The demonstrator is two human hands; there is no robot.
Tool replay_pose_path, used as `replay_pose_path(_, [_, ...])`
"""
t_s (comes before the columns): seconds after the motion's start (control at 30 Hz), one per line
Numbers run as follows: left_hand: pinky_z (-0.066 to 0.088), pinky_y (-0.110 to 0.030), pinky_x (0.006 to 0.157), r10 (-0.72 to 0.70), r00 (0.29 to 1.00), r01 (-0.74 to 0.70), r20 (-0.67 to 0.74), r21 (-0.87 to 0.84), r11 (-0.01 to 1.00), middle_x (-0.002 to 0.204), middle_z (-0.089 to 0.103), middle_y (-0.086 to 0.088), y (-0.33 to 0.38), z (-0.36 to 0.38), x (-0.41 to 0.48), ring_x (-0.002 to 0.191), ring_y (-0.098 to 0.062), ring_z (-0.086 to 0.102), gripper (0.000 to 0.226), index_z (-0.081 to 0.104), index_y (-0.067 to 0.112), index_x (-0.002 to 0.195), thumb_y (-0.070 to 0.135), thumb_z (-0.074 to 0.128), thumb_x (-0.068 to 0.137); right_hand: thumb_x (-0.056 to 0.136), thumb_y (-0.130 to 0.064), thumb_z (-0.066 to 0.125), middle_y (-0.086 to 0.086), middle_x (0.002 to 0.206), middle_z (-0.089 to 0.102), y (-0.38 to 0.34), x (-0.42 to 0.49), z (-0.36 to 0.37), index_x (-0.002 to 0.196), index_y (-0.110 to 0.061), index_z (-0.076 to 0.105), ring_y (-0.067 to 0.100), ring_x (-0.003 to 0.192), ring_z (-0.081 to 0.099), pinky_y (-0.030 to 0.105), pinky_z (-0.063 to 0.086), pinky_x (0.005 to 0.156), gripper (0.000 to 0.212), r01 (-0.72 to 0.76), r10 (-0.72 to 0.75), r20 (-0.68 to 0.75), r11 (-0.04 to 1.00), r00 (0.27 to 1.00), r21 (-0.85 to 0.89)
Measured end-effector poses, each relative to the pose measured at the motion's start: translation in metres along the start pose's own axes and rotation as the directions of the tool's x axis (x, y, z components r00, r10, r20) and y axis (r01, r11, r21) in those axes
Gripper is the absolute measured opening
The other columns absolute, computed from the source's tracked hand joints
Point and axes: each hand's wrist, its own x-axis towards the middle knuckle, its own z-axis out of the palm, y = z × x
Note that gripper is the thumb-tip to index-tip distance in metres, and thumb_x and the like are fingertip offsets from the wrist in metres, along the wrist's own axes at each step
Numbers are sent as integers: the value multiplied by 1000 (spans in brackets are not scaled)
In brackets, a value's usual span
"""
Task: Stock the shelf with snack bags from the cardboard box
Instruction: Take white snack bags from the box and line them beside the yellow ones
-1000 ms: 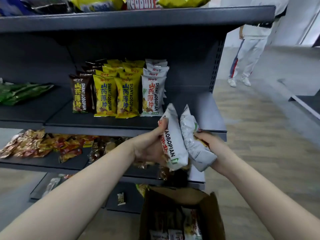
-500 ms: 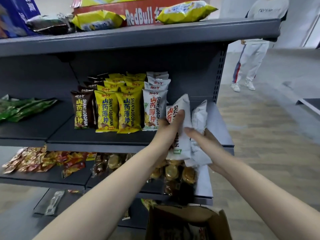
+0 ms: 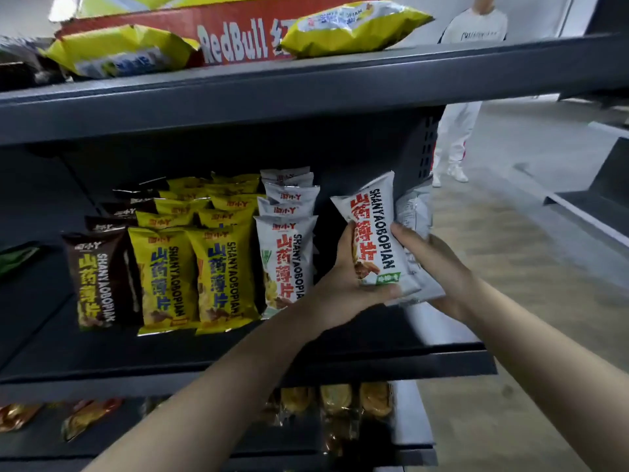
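Note:
Two white snack bags are held upright over the right end of the dark middle shelf (image 3: 340,356). The front white bag (image 3: 372,233) shows red lettering; my left hand (image 3: 343,284) cups it from below and behind. A second white bag (image 3: 415,212) stands just behind it to the right, gripped by my right hand (image 3: 439,267), whose thumb also presses on the front bag. Left of them stand rows of white bags (image 3: 287,253), yellow bags (image 3: 190,274) and brown bags (image 3: 98,277). The cardboard box is out of view.
The top shelf (image 3: 306,86) overhangs close above, carrying yellow bags (image 3: 354,27) and a red RedBull carton (image 3: 235,35). A lower shelf holds golden wrapped snacks (image 3: 337,400). A person in white trousers (image 3: 456,131) stands in the aisle at the right.
Both hands have lifted the two white bags up and forward from above the box to the right end of the middle shelf. The view has tilted up, and the box has dropped out of sight.

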Motion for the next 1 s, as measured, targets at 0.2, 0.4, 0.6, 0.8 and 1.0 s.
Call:
replay_pose_path(0.2, [38,8,74,-8,984,5,-178,-15,1000,114,47,26,-37,-3,49,93,28,48,94,4,28,146,0,66,81,91,-24,63,0,107,74,3,53,-15,114,-21,65,16,97,71,36,56,86,24,185,-235,-86,904,968,-386])
replay_pose_path(0.4, [45,-40,100,-41,904,94,-426,105,990,127,51,0,-52,-1,88,115,-16,52,77,16,31,142,2,55,82,92,-27,62,-8,108,73,20,89,-22,112,-30,65,8,99,70,25,56,82,21,245,-278,-26,882,960,-404])
replay_pose_path(0.6, [50,-43,90,-99,803,210,-588,123,970,118,59,-10,-54,-5,123,109,-28,57,46,33,13,128,11,53,87,82,-35,72,-2,118,67,38,124,-13,131,-13,49,10,105,65,30,52,90,58,171,-261,-188,903,947,-395])
replay_pose_path(0.8, [40,-45,103,-101,740,275,-665,161,948,132,51,-15,-65,0,139,124,-31,47,59,26,9,140,8,52,87,75,-33,79,1,119,66,45,141,-6,133,-8,45,12,107,65,33,55,92,72,192,-289,-205,900,935,-392])
replay_pose_path(1.0, [41,-40,102,-35,718,187,-695,144,972,124,56,-13,-80,-2,142,118,-25,53,39,44,7,126,8,51,87,68,-45,81,-10,110,58,56,149,7,126,-23,35,12,103,58,32,50,84,77,88,-294,-248,790,923,-607])
